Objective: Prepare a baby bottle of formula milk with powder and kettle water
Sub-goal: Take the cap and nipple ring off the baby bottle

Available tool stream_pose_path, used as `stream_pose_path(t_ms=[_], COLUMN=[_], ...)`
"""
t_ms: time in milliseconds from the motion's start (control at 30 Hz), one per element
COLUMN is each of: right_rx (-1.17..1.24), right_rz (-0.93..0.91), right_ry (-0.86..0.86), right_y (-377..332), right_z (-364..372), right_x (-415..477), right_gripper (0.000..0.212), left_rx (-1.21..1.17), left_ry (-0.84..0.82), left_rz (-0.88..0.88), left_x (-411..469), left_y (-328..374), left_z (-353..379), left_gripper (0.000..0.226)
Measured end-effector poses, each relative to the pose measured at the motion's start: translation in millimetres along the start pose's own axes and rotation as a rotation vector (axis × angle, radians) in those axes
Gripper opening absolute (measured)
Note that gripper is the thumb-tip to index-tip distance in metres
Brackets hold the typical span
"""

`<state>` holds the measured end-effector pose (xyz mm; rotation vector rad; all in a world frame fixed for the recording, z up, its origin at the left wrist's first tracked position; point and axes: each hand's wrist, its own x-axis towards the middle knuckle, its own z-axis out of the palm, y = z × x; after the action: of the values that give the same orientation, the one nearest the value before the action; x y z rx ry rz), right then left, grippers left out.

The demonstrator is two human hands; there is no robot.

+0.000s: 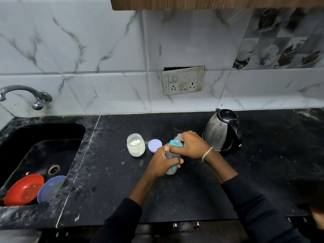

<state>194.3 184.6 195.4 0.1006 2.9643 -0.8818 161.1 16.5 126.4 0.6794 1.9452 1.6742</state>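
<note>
One head-worn camera looks down on a black stone counter. All positions here are given from the steel kettle, which stands with its lid down at the back of the counter.

Just left of the kettle and a little nearer the viewer, two hands hold a clear baby bottle, tilted, with its base close to the counter. The left hand curls its fingers around the bottle's body. The right hand closes its fingers around the teal collar under the teat.

Further left of the kettle sits a jar of white powder, open, with its lilac lid lying flat between jar and bottle.

Far left of the kettle, a sink holds a red plate and a blue plate.

The grip suggests the collar is being twisted, on or off cannot be told. The bottle's contents are unclear, so powder and water may both remain to be added.
</note>
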Motion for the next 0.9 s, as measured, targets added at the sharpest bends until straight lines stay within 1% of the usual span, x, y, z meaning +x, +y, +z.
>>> stream_pose_path(t_ms=[33,100,167,200,233,267,300,333,400,467,500,533,567,600,633,667,700,733,767,833,900], right_rx=[0.016,0.074,0.134,0.154,0.180,0.223,0.275,0.299,0.248,0.119,0.062,0.023,-0.008,-0.027,-0.015,0.042,0.121,0.178,0.196,0.104,-0.002], right_rz=[-0.047,-0.138,-0.173,-0.170,-0.158,-0.130,-0.092,-0.045,0.048,0.078,0.060,0.027,-0.019,-0.066,-0.107,-0.136,-0.122,-0.083,-0.029,0.070,0.059], right_ry=[-0.042,-0.139,-0.235,-0.281,-0.326,-0.361,-0.370,-0.349,-0.258,-0.207,-0.225,-0.249,-0.280,-0.319,-0.365,-0.415,-0.450,-0.458,-0.424,-0.290,-0.221], right_y=[0,2,4,5,6,6,4,-2,-12,-21,-24,-23,-20,-20,-20,-20,-20,-23,-25,-30,-31], right_z=[-3,-10,-19,-22,-25,-26,-27,-27,-27,-27,-27,-27,-29,-33,-38,-41,-41,-41,-40,-36,-32], right_x=[-1,0,1,2,2,2,1,-1,-3,-5,-6,-4,-3,-2,-2,-2,-3,-5,-6,-6,-5], right_gripper=[0.065,0.048,0.030,0.026,0.030,0.042,0.054,0.060,0.054,0.060,0.056,0.046,0.031,0.023,0.040,0.061,0.077,0.083,0.077,0.058,0.052], left_rx=[-0.007,-0.019,0.008,0.039,0.062,0.075,0.095,0.124,0.178,0.191,0.193,0.203,0.220,0.228,0.229,0.233,0.244,0.256,0.265,0.266,0.281], left_ry=[-0.018,-0.031,-0.025,-0.008,0.012,0.031,0.043,0.052,0.065,0.097,0.110,0.120,0.127,0.131,0.140,0.153,0.163,0.168,0.167,0.171,0.183], left_rz=[0.006,0.007,-0.001,-0.007,-0.012,-0.013,-0.010,-0.005,0.000,0.001,0.005,0.011,0.009,0.004,-0.001,-0.004,0.001,0.003,0.004,-0.007,-0.009], left_x=[0,0,-1,-2,-3,-4,-6,-6,-7,-7,-8,-9,-9,-10,-11,-12,-12,-12,-12,-12,-12], left_y=[1,1,-3,-6,-9,-11,-12,-11,-8,-6,-5,-4,-6,-7,-7,-7,-7,-6,-5,-3,-2], left_z=[-3,-8,-11,-12,-11,-11,-10,-8,-6,-4,-2,-2,-2,-2,-2,-2,-2,-1,0,2,4], left_gripper=[0.027,0.029,0.035,0.037,0.040,0.043,0.045,0.046,0.047,0.045,0.044,0.042,0.041,0.040,0.041,0.042,0.042,0.040,0.037,0.034,0.035])
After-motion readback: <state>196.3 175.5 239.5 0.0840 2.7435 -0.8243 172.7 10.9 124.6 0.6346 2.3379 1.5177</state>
